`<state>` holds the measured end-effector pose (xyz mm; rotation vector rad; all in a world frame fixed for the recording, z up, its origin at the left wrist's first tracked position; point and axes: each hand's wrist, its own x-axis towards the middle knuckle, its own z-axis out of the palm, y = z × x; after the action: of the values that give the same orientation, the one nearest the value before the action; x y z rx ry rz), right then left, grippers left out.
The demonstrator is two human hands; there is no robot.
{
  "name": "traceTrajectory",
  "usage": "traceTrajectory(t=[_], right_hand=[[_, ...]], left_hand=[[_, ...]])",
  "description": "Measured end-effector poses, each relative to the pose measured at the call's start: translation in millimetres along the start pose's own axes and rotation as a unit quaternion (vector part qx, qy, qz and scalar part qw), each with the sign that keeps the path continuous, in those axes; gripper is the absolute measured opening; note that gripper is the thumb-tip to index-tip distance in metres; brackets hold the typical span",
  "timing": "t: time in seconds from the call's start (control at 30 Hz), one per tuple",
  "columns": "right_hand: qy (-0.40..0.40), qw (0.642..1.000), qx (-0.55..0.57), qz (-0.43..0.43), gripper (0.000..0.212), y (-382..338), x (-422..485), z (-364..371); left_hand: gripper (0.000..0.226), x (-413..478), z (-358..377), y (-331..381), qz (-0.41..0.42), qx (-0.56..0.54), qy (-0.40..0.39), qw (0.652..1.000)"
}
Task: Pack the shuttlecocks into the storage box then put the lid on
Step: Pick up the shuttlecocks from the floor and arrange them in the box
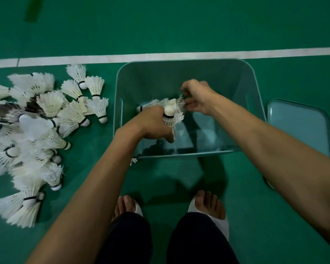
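White feathered shuttlecocks with cork heads [169,113]: judged feather-light, fragile skirts; best gripped at cork, not feathers. Bunch clenched in left hand [152,126] over translucent teal plastic storage box [255,88]; feather tips pinched by right hand [198,98] fingertips. Large pile [36,126] beyond left fingers; teal lid [301,126] right.

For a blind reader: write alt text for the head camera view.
Both hands reach into a clear storage box on a green floor; the left hand grips a bunch of shuttlecocks and the right hand pinches their feathers. A large pile of shuttlecocks lies left of the box, the lid right.
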<state>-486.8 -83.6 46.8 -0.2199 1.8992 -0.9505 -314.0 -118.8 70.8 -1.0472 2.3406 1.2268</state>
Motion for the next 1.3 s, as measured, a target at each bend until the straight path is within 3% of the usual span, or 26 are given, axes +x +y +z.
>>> traceTrajectory(t=[0.07,0.13,0.2,0.23,0.3,0.4,0.53,0.6,0.7,0.8,0.9,1.07,1.2,1.23,1.3], right_hand=[[0.081,0.991,-0.094,-0.055,0.016,-3,-8,-11],[0.113,0.954,-0.215,-0.177,0.017,-3,-24,-24],[-0.022,0.913,-0.29,-0.286,0.032,0,-49,-38],[-0.092,0.89,-0.333,-0.297,0.036,4,-61,-44],[-0.149,0.832,-0.445,-0.295,0.032,13,-71,-52],[-0.093,0.793,-0.5,-0.335,0.009,27,-68,-53],[0.072,0.791,-0.532,-0.294,0.018,26,-50,-60],[0.177,0.807,-0.522,-0.212,0.024,20,-39,-63],[0.243,0.879,-0.395,-0.11,0.024,13,-23,-48],[0.237,0.925,-0.287,-0.073,0.029,15,-10,-21],[0.201,0.972,-0.117,-0.014,0.03,21,8,0],[0.153,0.979,0.11,0.074,0.027,28,31,8],[0.077,0.983,0.129,0.108,0.016,28,20,4],[0.094,0.986,0.102,0.089,0.018,23,12,1],[0.204,0.977,-0.056,-0.007,0.027,16,-5,-11]], left_hand=[[0.037,1,1,-3,-0.006,-0.013,-0.006,1.0],[0.035,-1,3,-3,-0.009,-0.032,-0.003,0.999],[0.033,-4,6,1,-0.008,-0.078,-0.005,0.997],[0.033,-6,8,3,-0.007,-0.112,-0.011,0.994],[0.032,-8,10,8,-0.01,-0.17,-0.028,0.985],[0.033,-7,14,15,-0.022,-0.232,-0.05,0.971],[0.045,-1,19,20,-0.057,-0.29,-0.01,0.955],[0.045,3,18,19,-0.093,-0.306,-0.012,0.948],[0.051,7,12,14,-0.145,-0.28,-0.047,0.948],[0.066,10,10,9,-0.163,-0.247,-0.057,0.954],[0.065,11,11,7,-0.154,-0.238,-0.037,0.958],[0.062,17,6,1,-0.158,-0.27,0.031,0.949],[0.063,19,4,3,-0.184,-0.321,0.081,0.925],[0.059,19,4,5,-0.187,-0.338,0.084,0.919],[0.052,16,5,13,-0.183,-0.395,0.082,0.897]])
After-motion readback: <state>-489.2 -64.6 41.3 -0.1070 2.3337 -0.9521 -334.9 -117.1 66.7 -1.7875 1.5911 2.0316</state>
